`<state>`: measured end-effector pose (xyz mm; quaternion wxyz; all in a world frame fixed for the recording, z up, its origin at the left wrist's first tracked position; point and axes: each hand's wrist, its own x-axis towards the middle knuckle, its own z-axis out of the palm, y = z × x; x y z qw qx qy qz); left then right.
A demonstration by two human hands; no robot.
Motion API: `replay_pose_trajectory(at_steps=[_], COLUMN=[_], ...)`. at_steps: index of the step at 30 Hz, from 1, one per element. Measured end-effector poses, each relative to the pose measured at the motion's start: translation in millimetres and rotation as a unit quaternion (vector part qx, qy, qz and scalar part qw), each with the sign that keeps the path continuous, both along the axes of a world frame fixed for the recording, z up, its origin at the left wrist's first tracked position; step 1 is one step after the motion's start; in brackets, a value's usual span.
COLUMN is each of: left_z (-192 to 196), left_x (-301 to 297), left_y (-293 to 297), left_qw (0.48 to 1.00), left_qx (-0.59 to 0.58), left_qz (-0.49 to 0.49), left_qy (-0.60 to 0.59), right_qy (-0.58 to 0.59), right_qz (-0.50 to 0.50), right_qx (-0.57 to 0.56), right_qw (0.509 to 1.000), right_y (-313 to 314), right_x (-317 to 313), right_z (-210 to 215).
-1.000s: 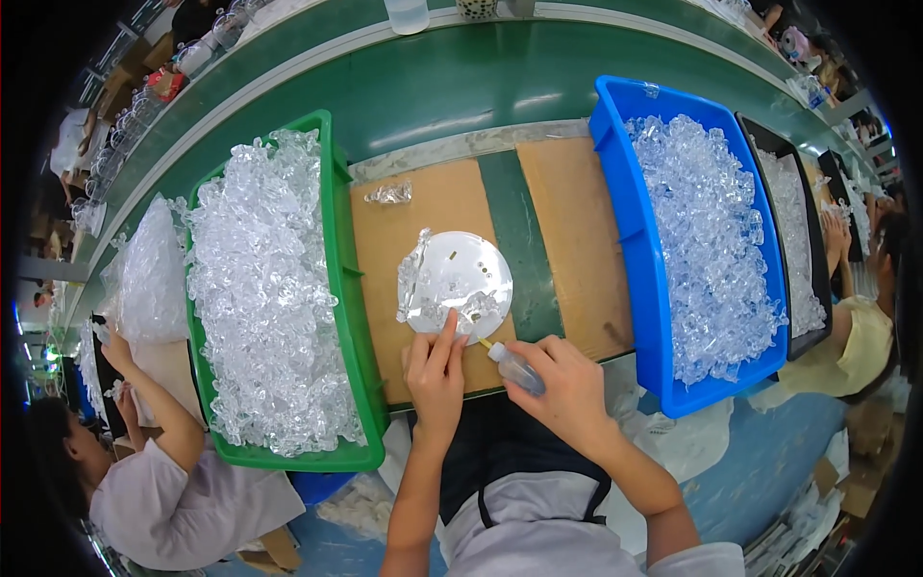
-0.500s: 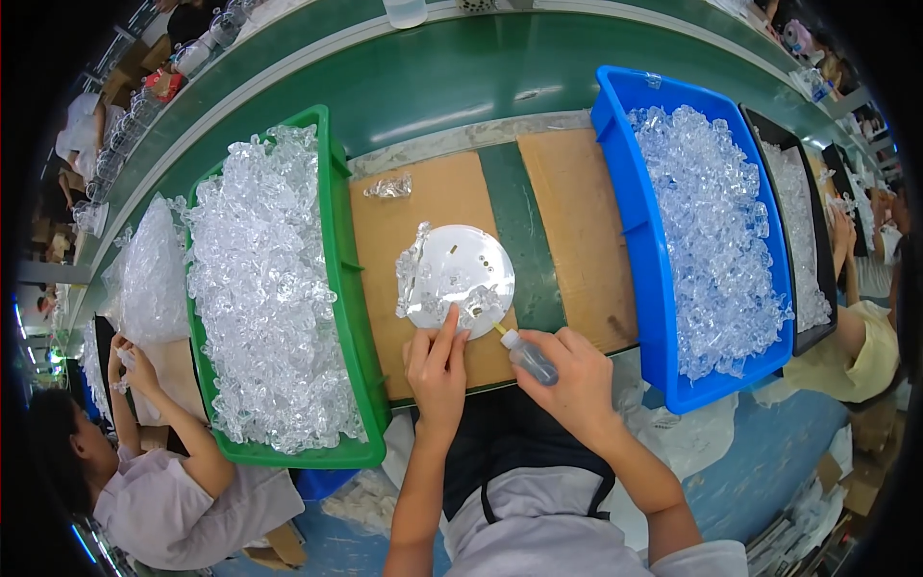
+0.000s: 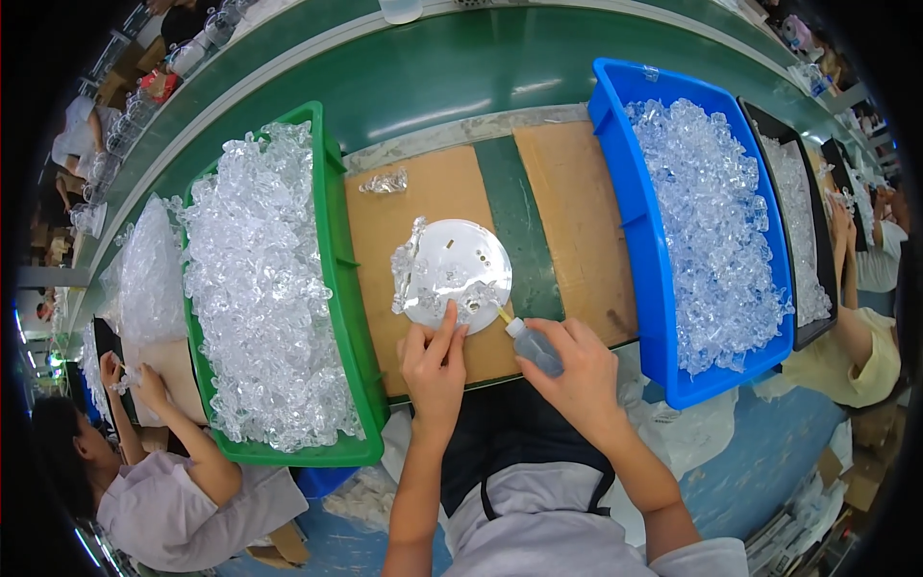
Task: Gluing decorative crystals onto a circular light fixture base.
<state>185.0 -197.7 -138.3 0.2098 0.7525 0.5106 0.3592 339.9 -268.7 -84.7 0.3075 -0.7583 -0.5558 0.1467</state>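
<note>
In front of me a round white plate (image 3: 461, 248) lies on brown cardboard, with clear plastic pieces along its left and near edges and a few tiny brown bits on it. My left hand (image 3: 433, 373) steadies a clear plastic piece (image 3: 475, 302) at the plate's near edge, index finger stretched over it and thumb close by. My right hand (image 3: 579, 370) is closed round a small clear squeeze bottle (image 3: 536, 348) with liquid inside. The bottle tilts up to the left, and its thin yellowish tip (image 3: 505, 314) is beside that piece; whether they touch I cannot tell.
A green bin (image 3: 332, 240) heaped with clear pieces stands left, a blue bin (image 3: 635, 202) of similar pieces right, a black tray (image 3: 817, 260) beyond it. A small clear cluster (image 3: 385, 182) lies behind the plate. Co-workers sit at both sides; one (image 3: 183, 490) handles clear pieces.
The bottle in my right hand has shifted slightly right, its tip drawn back a little from the piece. My left hand stays at the plate's near edge. The whole view has shifted slightly.
</note>
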Motion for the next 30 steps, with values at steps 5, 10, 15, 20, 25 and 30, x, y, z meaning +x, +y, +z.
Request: replay_pose_trajectory(at_steps=[5,10,15,20,25,30], left_z=[-3,4,21,17,18,18], left_x=[-2,-10,-9,-11,-11,-13], left_y=[0,-6,17,30,31,32], left_qw=[1.000,0.977,0.964,0.955,0.949,0.950], left_qx=[0.009,-0.020,-0.138,-0.178,-0.202,-0.201], left_qz=[0.003,0.056,0.039,0.009,0.023,0.017], left_qy=[-0.004,-0.206,-0.223,-0.237,-0.241,-0.239], right_qy=[0.062,0.121,0.113,0.085,0.072,0.071], right_qz=[-0.013,0.019,0.025,0.026,0.033,0.034], right_qx=[0.000,0.008,0.002,-0.004,-0.017,-0.014], right_qw=[0.998,0.992,0.993,0.996,0.997,0.997], right_y=[-9,-7,0,8,15,17], right_x=[-12,-33,-44,-46,-49,-52], right_z=[-2,-2,-4,-6,-7,-8])
